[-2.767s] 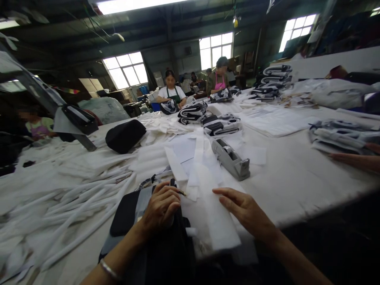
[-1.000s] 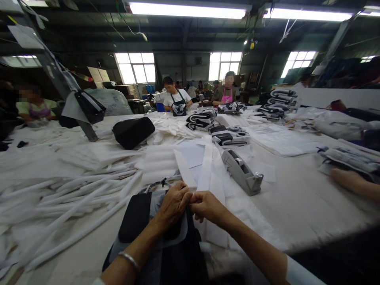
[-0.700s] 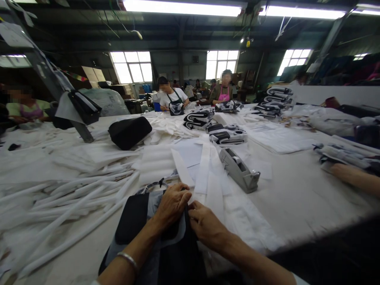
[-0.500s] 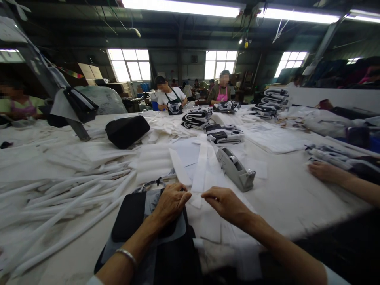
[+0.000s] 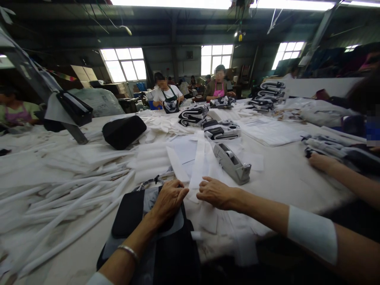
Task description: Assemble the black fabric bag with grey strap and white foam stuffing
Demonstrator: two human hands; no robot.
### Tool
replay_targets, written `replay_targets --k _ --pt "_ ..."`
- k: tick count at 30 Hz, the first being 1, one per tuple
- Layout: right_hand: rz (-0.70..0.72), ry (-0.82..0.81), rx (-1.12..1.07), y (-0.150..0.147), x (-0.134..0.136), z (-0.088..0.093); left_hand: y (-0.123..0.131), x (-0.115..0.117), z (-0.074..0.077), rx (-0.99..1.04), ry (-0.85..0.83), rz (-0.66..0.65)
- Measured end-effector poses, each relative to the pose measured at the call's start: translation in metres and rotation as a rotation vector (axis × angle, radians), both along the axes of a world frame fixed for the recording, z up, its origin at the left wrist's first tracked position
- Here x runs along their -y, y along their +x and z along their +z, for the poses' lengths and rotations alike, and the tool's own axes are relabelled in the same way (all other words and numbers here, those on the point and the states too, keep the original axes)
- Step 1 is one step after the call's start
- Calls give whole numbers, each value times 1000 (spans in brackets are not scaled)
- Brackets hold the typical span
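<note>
A black and grey bag (image 5: 130, 215) lies on the table just in front of me. My left hand (image 5: 170, 196) rests on its upper right part, fingers partly bent, thumb pointing right; whether it grips anything is hidden. To the right of it, my right hand (image 5: 215, 192) is over thin white sheets and strips (image 5: 197, 166), its index finger stretched and the other fingers curled. What lies under its fingertips is too small to tell. Behind my right hand stands a grey tape dispenser (image 5: 233, 164).
Long white foam strips (image 5: 77, 198) cover the left side. A black case (image 5: 124, 132) and folded black-and-white bundles (image 5: 221, 130) lie farther back. At the right, another person's hand (image 5: 320, 162) touches a dark bundle (image 5: 341, 152). People work across the table (image 5: 291, 174).
My right hand has moved slightly left and its fingers have curled more, with more of the white sleeve band showing. The other person's hand has closed in on the bundle. The view has shifted slightly.
</note>
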State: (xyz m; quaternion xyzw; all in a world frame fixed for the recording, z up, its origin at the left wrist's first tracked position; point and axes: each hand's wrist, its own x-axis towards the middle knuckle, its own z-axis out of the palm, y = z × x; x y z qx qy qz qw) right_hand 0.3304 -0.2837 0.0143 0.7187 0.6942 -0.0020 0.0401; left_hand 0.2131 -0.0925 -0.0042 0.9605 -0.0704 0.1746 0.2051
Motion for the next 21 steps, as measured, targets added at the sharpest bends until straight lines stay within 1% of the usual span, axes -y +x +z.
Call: replay_targets --k 2,4,6,8,10,13,15,18,20,21 --pt "-79 -2 -39 2 2 18 -1 -1 0 16 -15 13" --pt "-238 63 -135 1 8 40 -1 -3 -1 19 -28 9" --pt "-414 182 -293 -3 14 60 -1 -5 -1 16 -38 -11" --pt "-570 273 -500 -10 19 68 -2 -6 -2 26 -46 -26" --pt "-694 322 -703 -19 20 61 -2 -7 -2 57 -58 -23" --pt "-828 438 -958 -35 19 35 -4 -7 -1 88 -81 -8" --pt "-869 565 -1135 -47 18 17 -5 -7 1 83 -98 -5" --pt "-887 735 -1407 -64 18 -2 -6 -6 3 74 -124 7" --pt "-898 795 -1493 -72 15 -12 -7 -6 3 78 -143 19" --pt "-906 810 -1488 -76 12 -18 -7 -6 3 80 -154 28"
